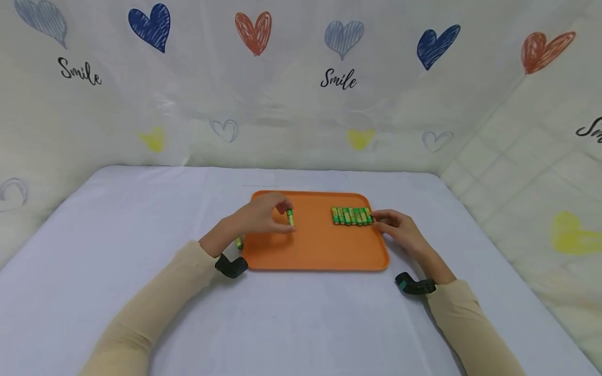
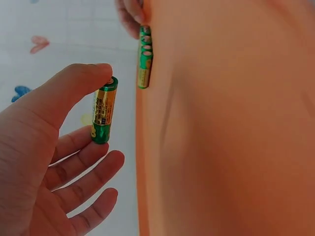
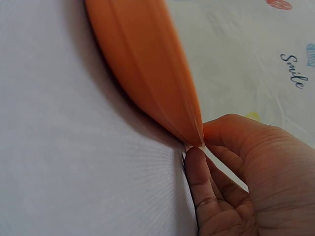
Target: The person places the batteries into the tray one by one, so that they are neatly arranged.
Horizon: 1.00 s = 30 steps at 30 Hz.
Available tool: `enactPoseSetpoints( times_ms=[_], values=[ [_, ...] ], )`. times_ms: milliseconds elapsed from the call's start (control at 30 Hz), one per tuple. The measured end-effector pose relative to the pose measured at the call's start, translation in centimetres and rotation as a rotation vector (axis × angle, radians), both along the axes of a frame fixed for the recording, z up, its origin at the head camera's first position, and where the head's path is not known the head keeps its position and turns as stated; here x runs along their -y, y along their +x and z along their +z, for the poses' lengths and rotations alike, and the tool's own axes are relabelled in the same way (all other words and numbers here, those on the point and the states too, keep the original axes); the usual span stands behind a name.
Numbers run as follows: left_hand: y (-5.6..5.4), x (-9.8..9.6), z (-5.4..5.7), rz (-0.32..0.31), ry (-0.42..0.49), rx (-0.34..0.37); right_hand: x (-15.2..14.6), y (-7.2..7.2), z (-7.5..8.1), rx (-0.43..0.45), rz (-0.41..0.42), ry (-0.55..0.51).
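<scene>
My left hand point(image 1: 265, 214) is over the left half of an orange tray point(image 1: 320, 256). Its thumb and fingertips pinch a green-and-gold battery point(image 2: 103, 110) by the two ends, the other fingers spread loosely. On the tray's right side lies a row of several matching batteries point(image 1: 350, 216), side by side. My right hand point(image 1: 400, 230) reaches over the tray's right rim, thumb and finger at either end of the row's outermost battery point(image 1: 369, 215). In the right wrist view the tray's outer wall point(image 3: 147, 64) hides that grip.
Another green battery point(image 1: 239, 243) is by the tray's left edge, partly behind my left wrist. A white cloth point(image 1: 301, 318) covers the table. Behind it hangs a pale sheet point(image 1: 291, 89) printed with hearts and the word Smile.
</scene>
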State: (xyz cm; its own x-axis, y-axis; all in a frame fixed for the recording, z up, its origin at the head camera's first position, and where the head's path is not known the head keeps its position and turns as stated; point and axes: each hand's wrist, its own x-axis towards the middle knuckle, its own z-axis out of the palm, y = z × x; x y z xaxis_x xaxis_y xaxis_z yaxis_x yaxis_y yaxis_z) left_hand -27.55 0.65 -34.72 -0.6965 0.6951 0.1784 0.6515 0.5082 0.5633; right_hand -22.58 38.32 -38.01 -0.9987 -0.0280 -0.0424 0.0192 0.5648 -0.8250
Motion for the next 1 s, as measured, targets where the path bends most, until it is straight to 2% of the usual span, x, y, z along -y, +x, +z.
enactPoseSetpoints(
  times_ms=[167,567,900,1000],
  values=[
    [-0.6,-1.2,-0.3,-0.005,0.001,0.006,0.1,0.1,0.2,-0.007,0.008,-0.023],
    [-1.6,-4.1,0.1,-0.037,-0.002,0.08,-0.2,-0.1,0.0,-0.02,0.014,-0.035],
    [-2.8,-6.5,-1.0,-0.079,0.054,0.162,-0.2,0.2,-0.1,-0.033,0.017,-0.036],
    [-3.0,-7.5,-1.2,-0.071,0.046,0.175,-0.3,0.2,-0.1,-0.041,0.013,-0.039]
  ],
)
